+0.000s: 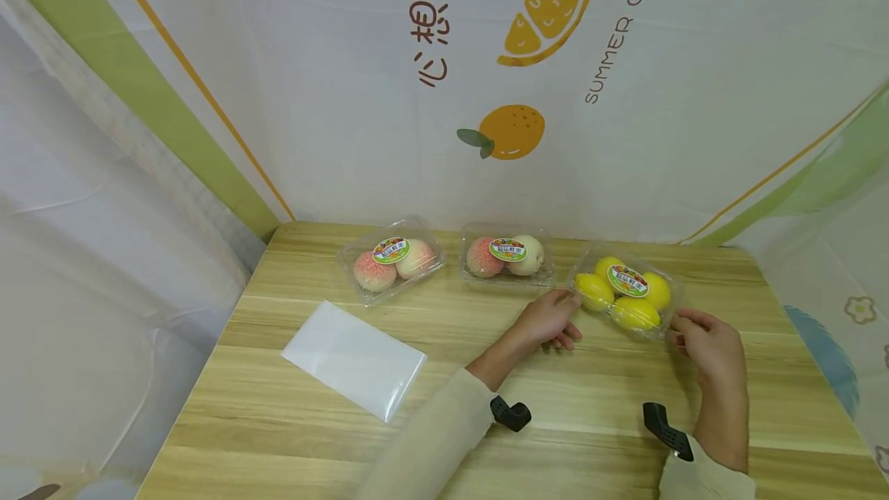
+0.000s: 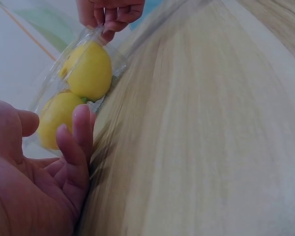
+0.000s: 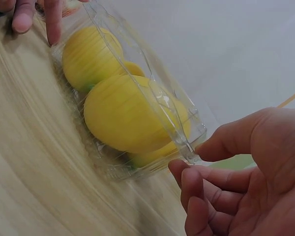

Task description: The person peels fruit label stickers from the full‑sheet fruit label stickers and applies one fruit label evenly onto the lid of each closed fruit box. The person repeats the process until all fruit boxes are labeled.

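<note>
A clear plastic box of lemons [image 1: 635, 313], with several yellow lemons inside and a round label on its lid, sits at the right of the table's back. My left hand [image 1: 549, 319] holds the box's left corner by thumb and finger, its other fingers loosely bent below. In the left wrist view, the left hand [image 2: 44, 172] partly covers the near end of the box. On the opposite side, my right hand [image 1: 715, 346] pinches the right front corner. The right wrist view shows the right thumb and forefinger [image 3: 187, 172] on the lid's rim.
Two more clear boxes, a middle peach box [image 1: 510, 261] and a left peach box [image 1: 396, 265], stand along the back of the wooden table [image 1: 278, 438]. Each contains two peaches. A flat translucent sheet or bag [image 1: 354, 357] lies at the left front. Behind hangs a printed white curtain [image 1: 361, 137].
</note>
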`<act>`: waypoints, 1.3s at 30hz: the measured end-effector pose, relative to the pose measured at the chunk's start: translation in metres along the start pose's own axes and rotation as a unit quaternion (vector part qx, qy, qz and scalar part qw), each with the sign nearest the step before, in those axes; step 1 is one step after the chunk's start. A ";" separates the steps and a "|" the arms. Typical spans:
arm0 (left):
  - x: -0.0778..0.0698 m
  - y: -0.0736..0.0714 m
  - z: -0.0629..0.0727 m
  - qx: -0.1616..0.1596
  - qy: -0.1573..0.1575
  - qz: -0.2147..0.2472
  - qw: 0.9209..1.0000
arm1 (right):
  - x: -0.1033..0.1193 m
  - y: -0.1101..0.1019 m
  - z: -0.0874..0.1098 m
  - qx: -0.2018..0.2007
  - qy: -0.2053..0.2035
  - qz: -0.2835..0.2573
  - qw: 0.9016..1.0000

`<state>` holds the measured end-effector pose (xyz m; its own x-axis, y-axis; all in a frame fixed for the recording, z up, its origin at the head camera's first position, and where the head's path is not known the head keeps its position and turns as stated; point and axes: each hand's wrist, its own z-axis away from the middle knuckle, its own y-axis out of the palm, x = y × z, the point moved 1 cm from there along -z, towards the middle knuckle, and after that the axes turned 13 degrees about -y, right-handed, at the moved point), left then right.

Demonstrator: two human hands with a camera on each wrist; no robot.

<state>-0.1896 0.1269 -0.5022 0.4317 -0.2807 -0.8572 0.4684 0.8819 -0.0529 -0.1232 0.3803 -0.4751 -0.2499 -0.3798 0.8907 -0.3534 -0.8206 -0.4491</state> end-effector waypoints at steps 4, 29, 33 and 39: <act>0.001 0.000 0.001 -0.008 -0.001 -0.003 1.000 | 0.000 0.000 -0.001 0.003 0.003 0.004 1.000; 0.028 -0.024 0.023 -0.026 0.009 -0.005 1.000 | 0.021 -0.005 0.007 -0.066 -0.030 -0.023 0.997; 0.033 -0.032 0.026 -0.016 0.007 0.006 1.000 | 0.032 0.001 0.010 -0.056 -0.066 -0.005 0.996; 0.040 -0.051 0.033 -0.001 0.007 0.019 1.000 | 0.046 0.016 0.013 -0.022 -0.136 0.010 0.990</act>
<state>-0.1707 0.0585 -0.5173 0.4380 -0.2426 -0.8656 0.4514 0.8921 -0.0216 -0.1292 0.3441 -0.4408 -0.0081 -0.5012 0.8653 -0.3914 -0.7947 -0.4639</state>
